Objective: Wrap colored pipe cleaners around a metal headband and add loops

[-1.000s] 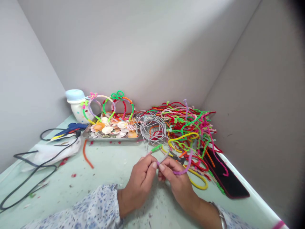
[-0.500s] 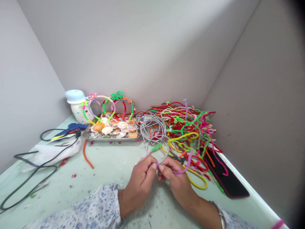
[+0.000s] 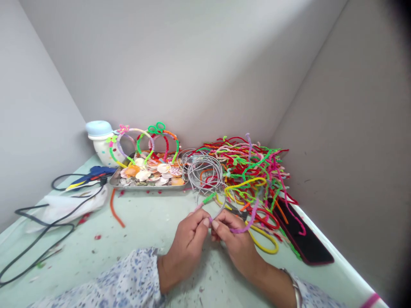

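Observation:
My left hand (image 3: 188, 244) and my right hand (image 3: 236, 241) meet low in the middle of the view, fingertips pinched together. Between them they hold a thin grey headband (image 3: 215, 204) that arches away from me, with a green and pink wrapped stretch at its left end. A purple pipe cleaner (image 3: 247, 222) runs from my right fingers up to the right. Just beyond lies a large heap of coloured pipe cleaners (image 3: 253, 171).
A metal tray of seashells (image 3: 149, 175) holds several decorated headbands; bare grey headbands (image 3: 205, 171) lie beside it. A white jar (image 3: 102, 143), a blue glue gun (image 3: 91, 174) with black cable, a loose orange pipe cleaner (image 3: 114, 210) and a dark phone (image 3: 305, 241) lie around.
My hands stay together on the headband; the fingers shift only slightly and the camera view drifts a little.

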`<state>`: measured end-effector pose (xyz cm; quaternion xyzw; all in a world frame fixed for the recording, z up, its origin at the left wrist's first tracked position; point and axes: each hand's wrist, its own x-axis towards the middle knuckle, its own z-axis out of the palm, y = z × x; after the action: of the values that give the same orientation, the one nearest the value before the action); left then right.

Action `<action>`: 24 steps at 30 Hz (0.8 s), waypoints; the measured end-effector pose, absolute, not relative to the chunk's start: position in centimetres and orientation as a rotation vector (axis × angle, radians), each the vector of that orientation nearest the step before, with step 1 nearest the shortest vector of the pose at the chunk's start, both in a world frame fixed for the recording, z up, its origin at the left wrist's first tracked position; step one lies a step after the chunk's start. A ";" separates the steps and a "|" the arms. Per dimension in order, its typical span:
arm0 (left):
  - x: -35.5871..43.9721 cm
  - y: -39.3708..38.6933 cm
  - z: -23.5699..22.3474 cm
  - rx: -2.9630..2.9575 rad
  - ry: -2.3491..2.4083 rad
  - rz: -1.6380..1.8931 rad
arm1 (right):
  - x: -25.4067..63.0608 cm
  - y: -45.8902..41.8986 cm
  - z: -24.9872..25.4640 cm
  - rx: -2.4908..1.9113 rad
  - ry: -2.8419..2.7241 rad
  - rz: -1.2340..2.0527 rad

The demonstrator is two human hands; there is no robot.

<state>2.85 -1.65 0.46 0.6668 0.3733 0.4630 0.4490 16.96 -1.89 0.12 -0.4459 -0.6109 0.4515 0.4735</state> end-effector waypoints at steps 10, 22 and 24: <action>2.8 -1.5 0.4 1.662 0.971 1.149 | 16.7 -2.1 -0.4 -1.058 -1.404 1.143; 2.8 -1.7 0.8 1.723 1.070 1.190 | 16.8 -1.8 -0.3 -1.106 -1.371 1.055; 2.8 -1.8 0.8 1.710 1.078 1.205 | 16.9 -1.8 -0.3 -1.118 -1.366 1.044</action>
<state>2.78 -1.79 0.78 0.6709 0.4231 0.4726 0.3841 16.86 -1.83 -0.33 -0.4662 -0.5695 0.4350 0.5188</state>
